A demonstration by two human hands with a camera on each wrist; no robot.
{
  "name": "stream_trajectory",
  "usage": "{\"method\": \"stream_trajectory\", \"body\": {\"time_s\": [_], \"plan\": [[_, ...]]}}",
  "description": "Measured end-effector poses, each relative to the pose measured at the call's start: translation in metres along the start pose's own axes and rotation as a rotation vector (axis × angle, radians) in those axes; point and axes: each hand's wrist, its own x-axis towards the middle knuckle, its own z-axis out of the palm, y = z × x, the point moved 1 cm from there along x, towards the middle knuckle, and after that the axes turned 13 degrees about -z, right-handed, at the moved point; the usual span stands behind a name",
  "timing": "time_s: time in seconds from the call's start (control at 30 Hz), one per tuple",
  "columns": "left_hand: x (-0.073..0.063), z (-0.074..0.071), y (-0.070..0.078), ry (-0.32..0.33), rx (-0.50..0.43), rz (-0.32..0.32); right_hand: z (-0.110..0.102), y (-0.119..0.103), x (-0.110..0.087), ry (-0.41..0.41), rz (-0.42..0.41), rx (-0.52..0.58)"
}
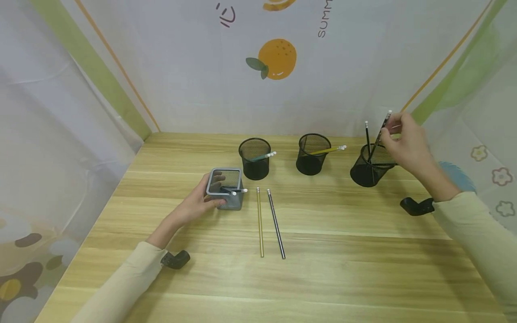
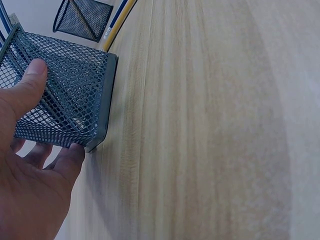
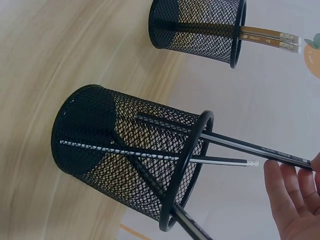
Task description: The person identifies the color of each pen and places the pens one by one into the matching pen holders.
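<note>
In the head view, my left hand (image 1: 194,204) grips the side of a grey square mesh pen holder (image 1: 232,202). Dark pencils with white erasers lean out of it. The left wrist view has the thumb on one mesh face of the holder (image 2: 75,95) and fingers beneath another. On the right, my right hand (image 1: 409,143) pinches a black pencil (image 1: 383,123) near its eraser end. That pencil's lower part is inside a tilted round black mesh cup (image 1: 365,175). Inside this cup (image 3: 135,155), the right wrist view shows two other dark pencils, one with its white eraser visible.
Two more round black mesh cups stand at the back: one (image 1: 256,168) with teal pencils, one (image 1: 309,166) with yellow pencils. A yellow pencil (image 1: 260,224) and a dark pencil (image 1: 276,224) lie on the wooden table (image 1: 323,278). A printed curtain (image 1: 202,89) hangs behind.
</note>
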Motion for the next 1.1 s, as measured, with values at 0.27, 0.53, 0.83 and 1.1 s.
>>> {"method": "stream_trajectory", "body": {"time_s": [0.27, 0.53, 0.83, 1.1], "plan": [[0.0, 0.0, 0.001, 0.001, 0.007, -0.007, 0.002, -0.001, 0.0, -0.037, 0.019, 0.007], [0.0, 0.0, 0.001, 0.002, 0.007, -0.009, 0.001, -0.003, 0.001, -0.029, 0.023, 0.058], [0.001, 0.0, 0.001, -0.003, 0.003, -0.001, -0.011, -0.013, 0.004, 0.041, 0.022, 0.143], [0.0, 0.0, 0.001, -0.005, 0.0, -0.008, -0.011, -0.025, 0.003, 0.014, 0.007, 0.105]]}}
